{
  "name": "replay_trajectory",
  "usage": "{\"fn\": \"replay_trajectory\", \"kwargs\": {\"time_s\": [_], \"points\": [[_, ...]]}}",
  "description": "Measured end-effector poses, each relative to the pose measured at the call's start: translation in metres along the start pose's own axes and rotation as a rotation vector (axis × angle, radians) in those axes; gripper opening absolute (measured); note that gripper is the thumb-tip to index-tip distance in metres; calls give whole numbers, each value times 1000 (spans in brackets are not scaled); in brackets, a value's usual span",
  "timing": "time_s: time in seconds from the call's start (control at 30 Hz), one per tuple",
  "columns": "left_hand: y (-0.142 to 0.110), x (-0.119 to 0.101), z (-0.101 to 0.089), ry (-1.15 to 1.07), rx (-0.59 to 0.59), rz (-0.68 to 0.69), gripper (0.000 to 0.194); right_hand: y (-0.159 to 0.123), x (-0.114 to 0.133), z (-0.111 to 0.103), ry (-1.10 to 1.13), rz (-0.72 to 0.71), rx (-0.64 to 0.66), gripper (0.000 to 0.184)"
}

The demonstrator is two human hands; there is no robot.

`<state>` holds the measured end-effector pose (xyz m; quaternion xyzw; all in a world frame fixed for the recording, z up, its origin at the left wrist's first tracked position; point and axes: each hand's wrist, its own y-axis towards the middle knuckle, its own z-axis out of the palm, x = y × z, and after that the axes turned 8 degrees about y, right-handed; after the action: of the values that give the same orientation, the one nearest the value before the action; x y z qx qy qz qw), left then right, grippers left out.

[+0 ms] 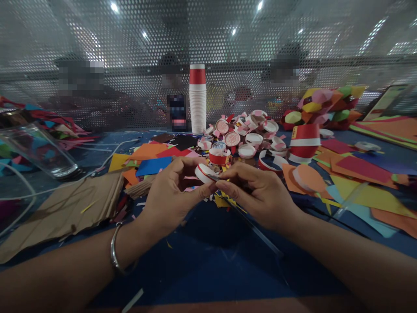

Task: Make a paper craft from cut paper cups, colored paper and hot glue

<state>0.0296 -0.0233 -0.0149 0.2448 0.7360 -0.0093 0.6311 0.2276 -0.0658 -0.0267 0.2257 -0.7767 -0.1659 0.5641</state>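
Observation:
Over the middle of the table, my left hand (176,187) is closed around a cut paper cup bottom (204,173), white with a red edge, held tilted between thumb and fingers. My right hand (257,191) pinches right at its near edge, thumb against forefinger. A thin greyish sliver shows at those fingertips, too small to name. Just behind the hands stands a red-and-white cut cup ring (219,156). Beneath them lie yellow paper scraps (221,201), and a thin clear strip (263,239) runs toward the front right.
Cut cup bottoms (246,151) are heaped behind, beside a tall stack of paper cups (198,100). A red cup (304,143) and coloured paper (374,195) lie right. Corrugated cardboard (71,208) and a tilted clear glass (48,148) are left. A perforated screen (130,48) closes the back.

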Motion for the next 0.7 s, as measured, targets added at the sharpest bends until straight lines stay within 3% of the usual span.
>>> {"fn": "replay_trajectory", "kwargs": {"time_s": [0.27, 0.7], "points": [[1, 2, -2, 8, 8, 1, 44, 2, 0, 0, 5, 26, 0, 29], [1, -1, -8, 49, 101, -107, 52, 3, 0, 0, 44, 100, 12, 30]]}}
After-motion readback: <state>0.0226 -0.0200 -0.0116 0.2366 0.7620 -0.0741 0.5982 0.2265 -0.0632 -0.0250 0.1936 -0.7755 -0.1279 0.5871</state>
